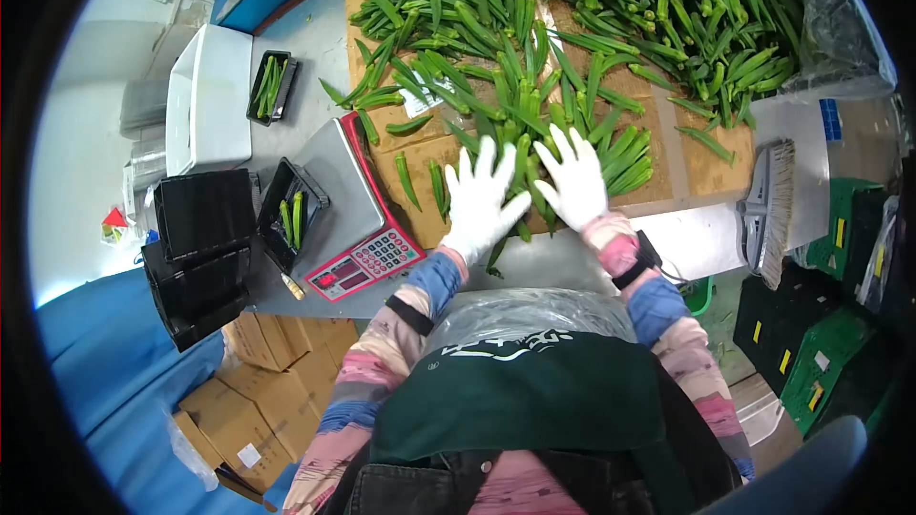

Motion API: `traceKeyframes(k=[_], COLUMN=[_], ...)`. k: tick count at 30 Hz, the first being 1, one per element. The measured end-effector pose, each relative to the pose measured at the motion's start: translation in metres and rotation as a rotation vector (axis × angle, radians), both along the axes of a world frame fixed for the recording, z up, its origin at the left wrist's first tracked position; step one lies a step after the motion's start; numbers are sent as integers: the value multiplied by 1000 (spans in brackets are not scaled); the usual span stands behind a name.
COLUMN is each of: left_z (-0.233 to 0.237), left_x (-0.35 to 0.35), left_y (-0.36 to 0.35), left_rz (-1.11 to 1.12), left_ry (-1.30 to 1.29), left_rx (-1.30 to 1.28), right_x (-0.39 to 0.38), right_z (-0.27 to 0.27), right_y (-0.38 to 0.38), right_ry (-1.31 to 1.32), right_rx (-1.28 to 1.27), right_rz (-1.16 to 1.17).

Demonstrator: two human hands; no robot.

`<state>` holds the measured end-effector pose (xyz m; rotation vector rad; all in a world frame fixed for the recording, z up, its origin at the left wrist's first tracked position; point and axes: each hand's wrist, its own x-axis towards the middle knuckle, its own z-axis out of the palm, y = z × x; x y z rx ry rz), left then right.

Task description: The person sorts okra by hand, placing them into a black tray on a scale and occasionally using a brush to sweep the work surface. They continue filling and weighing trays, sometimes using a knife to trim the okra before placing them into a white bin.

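A large heap of green okra [458, 0] covers flattened cardboard [706, 157] on the metal table. My left hand [480, 202], in a white glove, lies with its fingers spread over the near edge of the okra. Close beside it, my right hand [575, 181], gloved the same way, rests on okra pods with its fingers apart. A neat bunch of okra [628, 162] lies just right of my right hand. Left of my hands stands a red digital scale [367, 262] with a metal pan. A black tray [315, 198] holding a few pods sits at its left.
Another black tray [273, 86] with okra lies further back, near a white bin [212, 100]. Stacked black trays [203, 215] stand at the left table edge. A brush [768, 210] lies at the right edge. Cardboard boxes [253, 410] and green crates [832, 362] are below.
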<state>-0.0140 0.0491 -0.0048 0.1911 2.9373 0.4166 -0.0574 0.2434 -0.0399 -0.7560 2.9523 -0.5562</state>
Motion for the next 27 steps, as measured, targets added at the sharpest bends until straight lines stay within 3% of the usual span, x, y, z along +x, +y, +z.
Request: traceKeyframes(k=[4, 9, 12, 14, 15, 17, 21, 24, 26, 27], left_z=[19, 43, 53, 43, 40, 33, 19, -14, -3, 2], left_x=[49, 84, 123, 154, 172, 204, 230, 241, 227, 220], left_y=[2, -31, -62, -84, -92, -102, -103, -101, -93, -89], left_rz=[-196, -141, 246, 511, 621, 758, 989, 986, 985, 980], left_ry=[-93, -105, 39, 137, 120, 146, -191, -205, -251, -277], left_rx=[-54, 155, 445, 448, 427, 312, 290, 455, 397, 370], right_x=[29, 39, 30, 23, 22, 20, 27, 19, 17, 19], right_z=[6, 27, 42, 39, 35, 29, -2, -12, -1, 22], right_y=[48, 65, 39, 8, -11, -48, -100, -89, -57, -35], right_ry=[-30, -3, 195, 3, 121, 32, -37, -306, -599, -612], right_rx=[82, 106, -33, -274, -314, -300, 47, -339, -804, -873], right_rz=[36, -68, -72, -29, -2, 39, 53, -89, -179, -205])
